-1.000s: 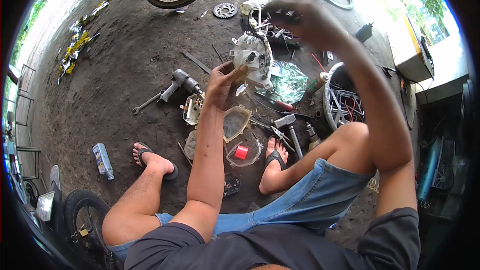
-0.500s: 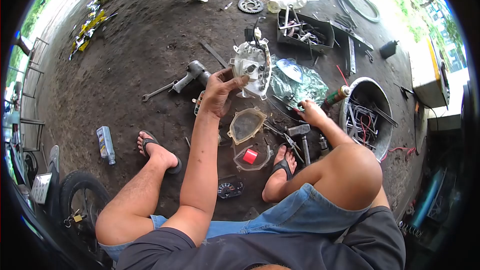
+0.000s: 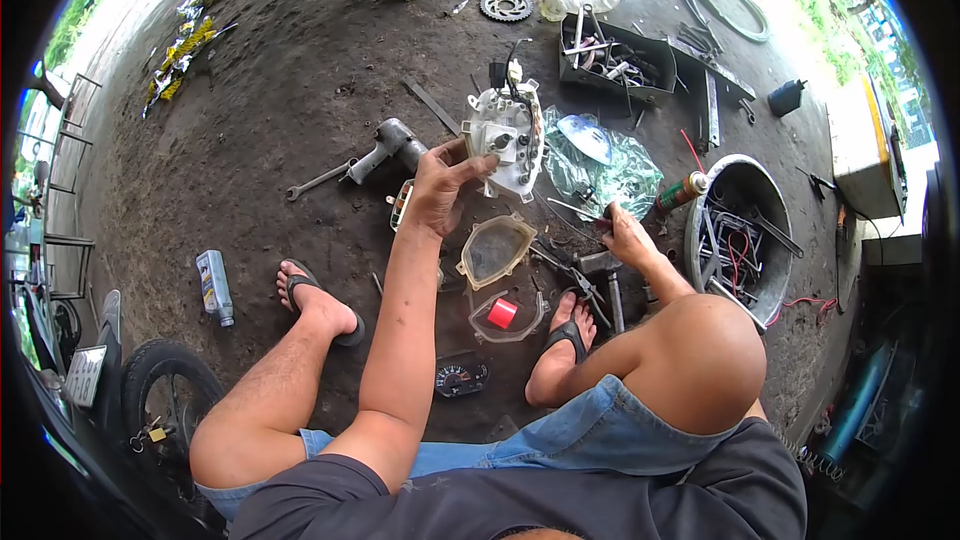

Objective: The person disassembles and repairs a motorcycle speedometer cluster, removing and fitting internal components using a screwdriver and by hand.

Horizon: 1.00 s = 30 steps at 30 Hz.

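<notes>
My left hand (image 3: 444, 188) grips the lower left edge of a whitish motorcycle instrument cluster housing (image 3: 517, 120), its back turned up and a wired connector at the top. My right hand (image 3: 632, 240) is closed around a screwdriver (image 3: 573, 210); the thin shaft points left toward the housing, apart from it, and the handle is mostly hidden in the fingers. Below the housing lie a clear lens cover (image 3: 495, 252), another clear cover (image 3: 530, 325) with a red piece (image 3: 502, 313) on it, and a speedometer dial (image 3: 461, 377).
An impact wrench (image 3: 385, 152) lies left of the housing. To the right are a plastic bag (image 3: 622, 180), a spray can (image 3: 682, 191) and a basin of tools (image 3: 772, 292). A hammer (image 3: 603, 266) and pliers (image 3: 560, 262) lie near my foot. A toolbox (image 3: 650, 93) stands farther back.
My right hand has lifted slightly and turned, so the screwdriver's shaft now shows pointing left. My left hand and the housing stay nearly the same; the view has shifted slightly.
</notes>
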Each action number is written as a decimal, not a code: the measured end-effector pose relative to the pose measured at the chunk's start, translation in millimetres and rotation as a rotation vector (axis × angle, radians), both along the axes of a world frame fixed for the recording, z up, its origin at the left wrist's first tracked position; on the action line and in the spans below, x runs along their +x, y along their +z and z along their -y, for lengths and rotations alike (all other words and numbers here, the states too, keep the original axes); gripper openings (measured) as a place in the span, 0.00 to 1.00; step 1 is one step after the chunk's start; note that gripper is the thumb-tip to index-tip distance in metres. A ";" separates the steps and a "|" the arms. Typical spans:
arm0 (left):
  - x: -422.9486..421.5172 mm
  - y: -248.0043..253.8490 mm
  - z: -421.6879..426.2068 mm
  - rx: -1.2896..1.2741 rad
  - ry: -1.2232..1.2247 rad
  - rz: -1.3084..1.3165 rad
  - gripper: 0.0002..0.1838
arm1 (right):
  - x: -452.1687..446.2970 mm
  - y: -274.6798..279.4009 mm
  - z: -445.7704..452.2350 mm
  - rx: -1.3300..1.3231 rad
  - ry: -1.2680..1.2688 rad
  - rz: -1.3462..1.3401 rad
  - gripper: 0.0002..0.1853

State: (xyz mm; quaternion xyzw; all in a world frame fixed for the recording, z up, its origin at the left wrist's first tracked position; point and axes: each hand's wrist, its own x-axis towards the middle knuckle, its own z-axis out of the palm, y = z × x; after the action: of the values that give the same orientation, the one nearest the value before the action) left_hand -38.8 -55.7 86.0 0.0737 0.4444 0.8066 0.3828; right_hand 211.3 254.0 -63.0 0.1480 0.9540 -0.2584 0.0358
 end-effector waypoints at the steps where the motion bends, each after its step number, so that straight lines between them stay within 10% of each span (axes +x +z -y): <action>1: -0.7 1.9 -0.4 0.014 0.003 0.001 0.26 | 2.3 10.5 1.9 -0.048 -0.011 0.022 0.25; 12: 4.4 -2.7 -3.9 0.012 0.060 0.056 0.25 | 13.0 29.9 72.6 -0.861 -0.571 -0.203 0.12; 15: 4.2 -5.8 -4.5 -0.001 0.047 0.043 0.25 | 8.8 10.4 73.3 -0.429 -0.505 -0.457 0.11; 21: 4.4 -5.7 -2.1 0.030 0.019 0.032 0.27 | 29.2 -15.1 60.1 -0.583 -0.310 -0.459 0.11; 30: 8.7 2.5 -3.8 0.057 0.037 -0.001 0.29 | 60.6 33.8 44.1 -1.366 -0.737 0.262 0.13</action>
State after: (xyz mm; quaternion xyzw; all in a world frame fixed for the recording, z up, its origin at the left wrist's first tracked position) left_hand -30.1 -51.9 88.5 0.0767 0.4225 0.8259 0.3653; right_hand 271.9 209.9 -29.2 0.4293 0.4612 -0.7633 0.1430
